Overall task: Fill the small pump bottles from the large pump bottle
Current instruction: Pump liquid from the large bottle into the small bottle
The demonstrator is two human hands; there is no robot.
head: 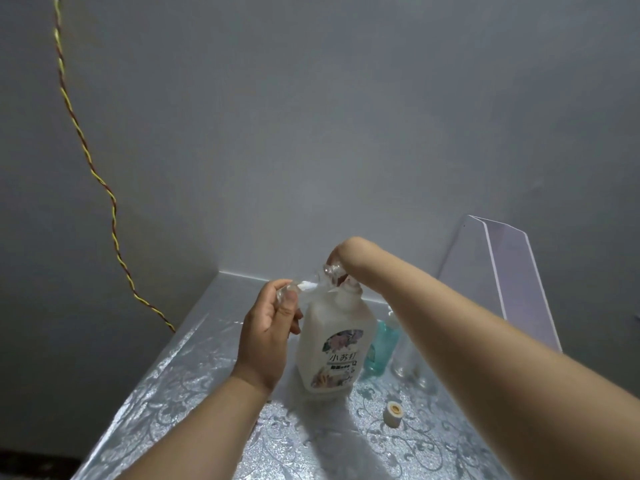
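The left hand [266, 337] pinches the small clear bottle [306, 289] between thumb and curled fingers [288, 303]. The bottle lies tilted, its mouth beyond the fingertips, toward the pump head [350, 285] of the large pump bottle [334, 348]. The right hand [346, 254] bends down over that pump; its fingers are mostly hidden behind the wrist, so their grip cannot be told. The likely fault is a missed stream: a mouth that sits off the nozzle would send liquid over the left fingers and onto the table [194, 375]. A hard press could also tip the large bottle toward the teal bottle [381, 344] behind the right forearm.
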